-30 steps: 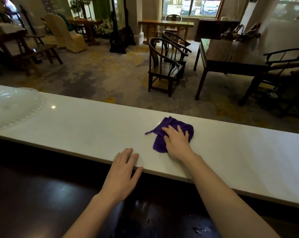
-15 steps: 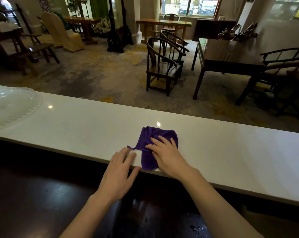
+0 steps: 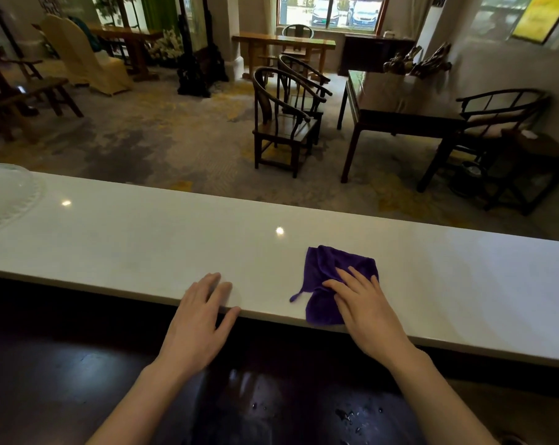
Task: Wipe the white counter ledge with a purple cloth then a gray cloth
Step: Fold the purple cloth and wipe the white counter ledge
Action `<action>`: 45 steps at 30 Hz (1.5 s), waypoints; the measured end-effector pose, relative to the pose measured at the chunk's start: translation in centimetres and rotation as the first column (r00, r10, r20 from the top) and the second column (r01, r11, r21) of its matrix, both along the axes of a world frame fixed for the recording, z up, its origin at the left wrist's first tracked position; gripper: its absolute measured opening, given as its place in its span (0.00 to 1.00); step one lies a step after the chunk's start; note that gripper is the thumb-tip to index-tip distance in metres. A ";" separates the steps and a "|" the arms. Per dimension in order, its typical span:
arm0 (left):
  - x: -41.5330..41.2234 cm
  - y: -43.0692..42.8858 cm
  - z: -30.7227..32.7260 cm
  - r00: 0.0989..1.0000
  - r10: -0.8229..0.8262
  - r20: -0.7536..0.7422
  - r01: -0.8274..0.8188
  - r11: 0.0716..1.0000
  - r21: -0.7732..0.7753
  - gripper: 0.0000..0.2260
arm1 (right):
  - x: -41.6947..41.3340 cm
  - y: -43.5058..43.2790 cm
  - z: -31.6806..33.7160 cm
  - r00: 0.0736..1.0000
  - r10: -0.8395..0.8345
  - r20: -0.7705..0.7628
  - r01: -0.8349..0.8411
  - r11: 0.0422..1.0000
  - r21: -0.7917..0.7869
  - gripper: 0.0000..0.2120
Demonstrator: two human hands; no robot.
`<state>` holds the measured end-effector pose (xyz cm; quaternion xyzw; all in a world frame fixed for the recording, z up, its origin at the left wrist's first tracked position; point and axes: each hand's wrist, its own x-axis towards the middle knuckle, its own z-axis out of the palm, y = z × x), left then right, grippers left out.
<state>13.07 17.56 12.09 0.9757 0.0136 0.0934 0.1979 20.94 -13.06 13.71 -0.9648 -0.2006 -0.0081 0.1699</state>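
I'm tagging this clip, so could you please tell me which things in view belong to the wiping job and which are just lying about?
Belongs to the job:
purple cloth, flat under the right hand
white counter ledge
left hand, resting on the ledge's near edge

Just lying about:
clear domed cover, far left on the ledge
dark wooden chairs and tables beyond

No gray cloth is in view.

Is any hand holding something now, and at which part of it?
Nothing is gripped. The right hand presses flat on the near right part of the purple cloth; the left hand rests on the ledge edge.
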 end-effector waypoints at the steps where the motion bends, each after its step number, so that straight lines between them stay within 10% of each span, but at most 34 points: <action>1: 0.0 0.0 0.1 1.000 0.000 -0.002 0.000 1.000 0.001 0.23 | 0.0 -1.1 0.0 0.999 -0.033 -0.001 0.033 0.999 -0.003 0.19; 20: 0.1 -0.3 0.2 1.000 0.018 -0.011 -0.018 1.000 -0.015 0.22 | 4.9 -3.1 0.9 0.869 -0.493 -0.043 0.495 0.865 0.086 0.18; 45: 0.3 -0.4 0.2 0.999 -0.010 0.041 0.010 1.000 -0.014 0.19 | 0.2 11.7 -1.0 0.988 0.133 0.079 -0.143 0.979 0.147 0.16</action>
